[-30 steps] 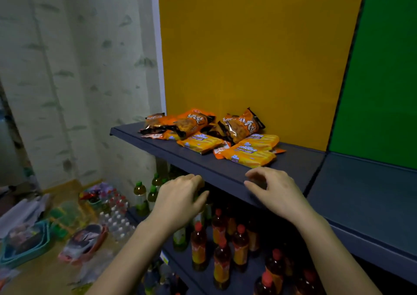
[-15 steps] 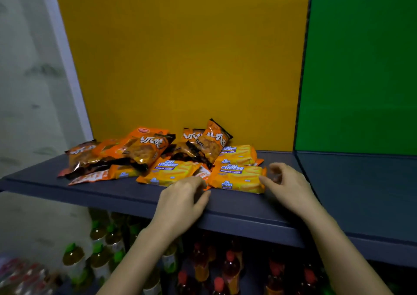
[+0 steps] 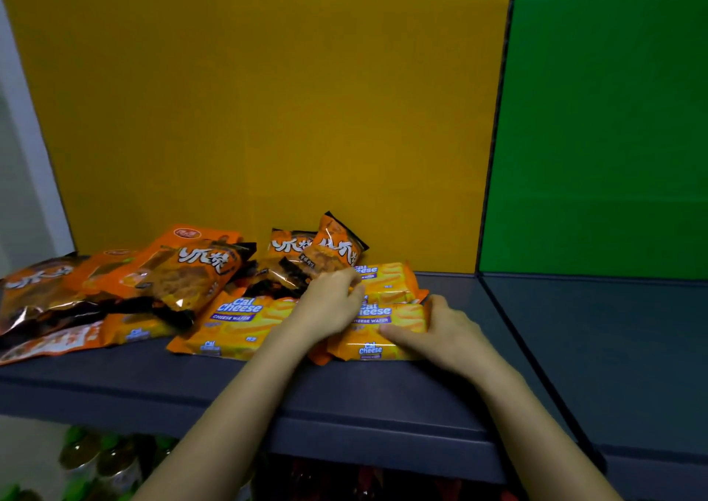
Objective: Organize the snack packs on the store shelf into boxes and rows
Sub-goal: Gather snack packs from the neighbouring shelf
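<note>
while r hand (image 3: 440, 332) grips the front wafer pack (image 3: 369, 348) w/ thumb on top, l hand (image 3: 329, 305) curls its fingers onto the rear wafer pack (image 3: 389, 282) on the shelf (image 3: 383, 397).

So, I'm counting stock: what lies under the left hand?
Edges of three yellow Cal Cheese wafer packs show around the left hand; what its palm covers is hidden.

Orange snack bags (image 3: 199, 270) heaped left; yellow Cal Cheese packs (image 3: 245, 320) flat in front, perhaps four.
</note>
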Available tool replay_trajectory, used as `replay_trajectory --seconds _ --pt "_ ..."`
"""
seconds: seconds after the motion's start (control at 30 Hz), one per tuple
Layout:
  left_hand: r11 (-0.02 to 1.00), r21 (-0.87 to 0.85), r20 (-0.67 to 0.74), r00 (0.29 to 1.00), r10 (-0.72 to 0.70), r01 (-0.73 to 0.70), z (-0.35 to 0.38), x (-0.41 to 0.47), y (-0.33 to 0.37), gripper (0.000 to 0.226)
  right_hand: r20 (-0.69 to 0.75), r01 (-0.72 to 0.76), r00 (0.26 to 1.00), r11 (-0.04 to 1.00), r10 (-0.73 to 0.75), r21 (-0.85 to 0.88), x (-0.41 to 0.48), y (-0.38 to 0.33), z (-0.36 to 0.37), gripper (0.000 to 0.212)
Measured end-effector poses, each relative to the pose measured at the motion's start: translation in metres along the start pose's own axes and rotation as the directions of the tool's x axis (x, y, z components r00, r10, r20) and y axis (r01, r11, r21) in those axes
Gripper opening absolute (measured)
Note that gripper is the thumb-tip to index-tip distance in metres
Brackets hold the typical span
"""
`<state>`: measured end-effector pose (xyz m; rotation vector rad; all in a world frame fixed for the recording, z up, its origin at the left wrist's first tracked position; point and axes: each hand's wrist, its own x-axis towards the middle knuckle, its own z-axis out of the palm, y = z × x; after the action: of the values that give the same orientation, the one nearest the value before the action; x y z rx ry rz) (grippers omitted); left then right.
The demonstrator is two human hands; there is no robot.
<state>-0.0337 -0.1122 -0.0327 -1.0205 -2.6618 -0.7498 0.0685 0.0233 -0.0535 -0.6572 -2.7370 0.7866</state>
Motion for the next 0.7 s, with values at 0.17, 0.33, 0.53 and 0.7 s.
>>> replay_trajectory --seconds 0.17,0.33,0.53,0.7 --pt "0.999 0.015 0.19 0.981 -0.046 0.044 0.012 0.034 -0.002 0.033 -0.047 -0.003 0.999 1.0 0.004 0.024 0.005 -0.01 0.006 0.086" --pt "0.987 0.123 0.203 0.971 -0.13 0.106 0.017 0.047 -0.008 0.036 -0.023 -0.043 0.999 0.994 0.046 0.103 0.007 -0.015 0.007 0.088" --pt "0.968 0.029 0.255 0.934 -0.25 0.251 0.013 0.054 -0.009 0.063 0.009 -0.121 0.993 0.968 0.122 0.218 0.01 -0.016 0.005 0.098" --pt "0.939 -0.08 0.276 0.913 -0.301 0.334 0.02 0.059 -0.011 0.1 0.073 -0.185 0.983 0.936 0.171 0.301 0.012 -0.012 0.005 0.101"
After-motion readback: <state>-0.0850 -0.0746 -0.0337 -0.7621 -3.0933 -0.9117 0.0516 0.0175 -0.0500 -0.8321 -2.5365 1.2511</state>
